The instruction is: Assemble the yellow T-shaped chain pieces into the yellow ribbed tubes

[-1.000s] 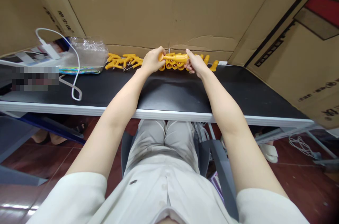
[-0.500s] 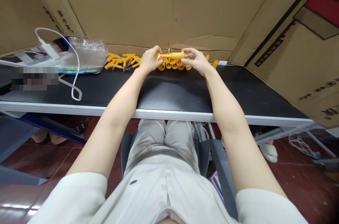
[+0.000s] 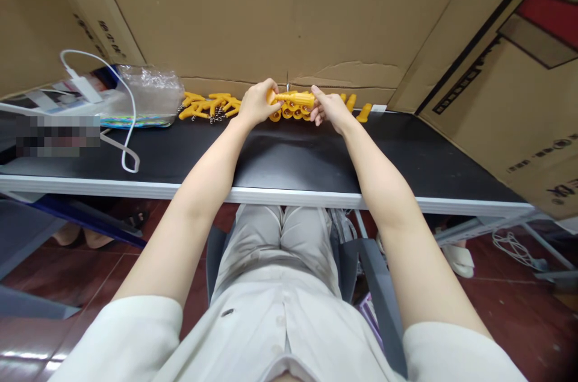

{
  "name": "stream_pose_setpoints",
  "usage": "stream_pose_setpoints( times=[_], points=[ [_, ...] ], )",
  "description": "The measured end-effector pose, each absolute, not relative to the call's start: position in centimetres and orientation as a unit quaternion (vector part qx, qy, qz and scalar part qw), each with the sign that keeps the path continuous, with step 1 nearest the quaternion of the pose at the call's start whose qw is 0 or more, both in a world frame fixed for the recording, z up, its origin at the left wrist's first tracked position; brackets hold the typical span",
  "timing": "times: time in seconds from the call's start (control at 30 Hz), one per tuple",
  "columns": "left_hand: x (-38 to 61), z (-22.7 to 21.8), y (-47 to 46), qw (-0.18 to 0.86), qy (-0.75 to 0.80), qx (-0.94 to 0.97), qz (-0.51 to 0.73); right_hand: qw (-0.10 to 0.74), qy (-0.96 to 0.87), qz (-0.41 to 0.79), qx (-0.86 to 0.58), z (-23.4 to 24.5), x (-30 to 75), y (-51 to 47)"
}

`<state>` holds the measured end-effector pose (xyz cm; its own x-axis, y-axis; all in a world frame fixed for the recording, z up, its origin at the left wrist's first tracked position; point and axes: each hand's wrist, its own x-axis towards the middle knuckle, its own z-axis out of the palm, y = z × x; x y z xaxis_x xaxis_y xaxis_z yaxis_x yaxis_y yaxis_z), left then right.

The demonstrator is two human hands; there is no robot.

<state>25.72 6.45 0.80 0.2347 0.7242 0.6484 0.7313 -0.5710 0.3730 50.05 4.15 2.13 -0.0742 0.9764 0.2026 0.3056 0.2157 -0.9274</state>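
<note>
My left hand (image 3: 256, 103) and my right hand (image 3: 330, 109) both grip a long yellow plastic piece (image 3: 293, 97), one at each end, just above the far side of the black table (image 3: 280, 156). The piece lies level between them. Below it sits a row of yellow cup-shaped parts (image 3: 291, 111). A heap of yellow branched parts with small metal springs (image 3: 208, 106) lies to the left of my left hand. More yellow pieces (image 3: 359, 108) rest to the right of my right hand.
Cardboard sheets (image 3: 253, 14) wall the back and right of the table. At far left lie a clear plastic bag (image 3: 147, 93), a white charger with its cable (image 3: 121, 129) and papers. Under the table are a grey chair, cables and someone's feet.
My right hand spread open around the piece's right end half a second ago and has closed on it again, lower. The left hand has hardly moved.
</note>
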Motion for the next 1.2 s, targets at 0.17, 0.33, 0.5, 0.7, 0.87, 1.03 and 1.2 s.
stream_pose_setpoints(
  times=[0.17,0.33,0.5,0.7,0.87,1.03,1.2],
  points=[
    [25.7,0.7,6.5,0.006,-0.462,-0.786,-0.41,0.45,-0.613,0.395,-0.515,2.5,50.3,4.0],
    [25.5,0.5,6.9,0.011,-0.468,-0.782,-0.412,0.474,-0.616,0.419,-0.47,3.3,50.4,2.4],
    [25.5,0.4,6.9,0.01,-0.472,-0.782,-0.407,0.492,-0.624,0.423,-0.435,3.4,50.2,1.8],
    [25.6,0.3,6.8,0.017,-0.472,-0.782,-0.407,0.489,-0.606,0.426,-0.461,3.5,49.8,2.1],
    [25.8,0.4,6.7,0.017,-0.473,-0.784,-0.402,0.487,-0.602,0.416,-0.476,3.6,49.6,2.1],
    [25.9,0.4,6.7,0.013,-0.471,-0.784,-0.403,0.485,-0.595,0.404,-0.497,3.2,49.5,2.8],
    [25.8,0.4,6.7,0.007,-0.466,-0.786,-0.407,0.473,-0.592,0.404,-0.512,3.3,49.6,2.5]
  ],
)
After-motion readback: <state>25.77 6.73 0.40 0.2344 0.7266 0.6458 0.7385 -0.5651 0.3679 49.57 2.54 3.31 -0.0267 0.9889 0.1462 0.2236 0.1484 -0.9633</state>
